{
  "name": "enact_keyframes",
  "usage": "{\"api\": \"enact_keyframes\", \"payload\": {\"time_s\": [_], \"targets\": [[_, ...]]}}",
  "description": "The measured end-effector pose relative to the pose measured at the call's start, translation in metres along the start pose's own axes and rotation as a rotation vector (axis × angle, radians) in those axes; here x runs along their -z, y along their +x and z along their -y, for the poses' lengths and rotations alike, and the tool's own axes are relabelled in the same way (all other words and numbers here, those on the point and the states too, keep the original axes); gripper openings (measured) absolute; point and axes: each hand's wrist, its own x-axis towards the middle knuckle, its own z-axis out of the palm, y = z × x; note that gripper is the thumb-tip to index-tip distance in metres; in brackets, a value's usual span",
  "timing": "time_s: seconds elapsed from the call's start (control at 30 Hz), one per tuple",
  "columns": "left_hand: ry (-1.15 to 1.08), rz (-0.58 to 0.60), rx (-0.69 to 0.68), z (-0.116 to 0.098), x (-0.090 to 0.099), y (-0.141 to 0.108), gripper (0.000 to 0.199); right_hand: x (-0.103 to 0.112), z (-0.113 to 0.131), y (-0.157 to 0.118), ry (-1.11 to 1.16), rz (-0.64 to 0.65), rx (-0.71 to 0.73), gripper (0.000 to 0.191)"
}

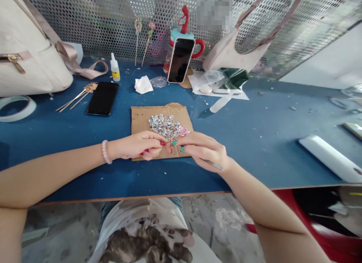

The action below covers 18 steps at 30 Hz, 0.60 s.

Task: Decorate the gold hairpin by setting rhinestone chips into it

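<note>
Left fingers: the left hand [147, 144] has its fingertips drawn tight together, apparently round a small piece that is mostly covered and too small to identify.
Right fingers: the right hand [206, 150] is closed narrowly on a slender tool [215, 165], smooth and metallic, its rear end jutting out below the palm; I cannot tell the tip's shape.
Tool's axis: slants from the palm, low on the right, up and leftward to the left fingertips; the two hands nearly meet.
Glittering pile: the loose bits [164, 123] lie just beyond both sets of fingertips, away from the body, the long axis running from far left to near right.
Nearer hand: the right, beside the pile's pink end [183, 131]; the rest is silvery and multicoloured, grainy and hard-looking.
Cardboard: a flat, matt brown sheet [139, 121] under the pile, roughly rectangular, its far edge torn.
Table: blue, smooth and specked with scraps [254, 142].
Left of the sheet: glossy black phone [102, 98], thin gold-coloured hairpins [77, 95], small plastic bottle [115, 71].
Beyond: a second phone [181, 61] propped upright against a red-handled cup [177, 34], crumpled white tissue [143, 84].
Backdrop: perforated metal panel [107, 25].
</note>
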Motion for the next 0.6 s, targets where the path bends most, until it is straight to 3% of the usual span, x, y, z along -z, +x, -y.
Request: {"api": "enact_keyframes", "payload": {"time_s": [0.6], "targets": [[0.005, -0.007, 0.014, 0.0001, 0.0012, 0.0004, 0.021, 0.0006, -0.0023, -0.0004, 0.036, -0.008, -0.014, 0.021]]}}
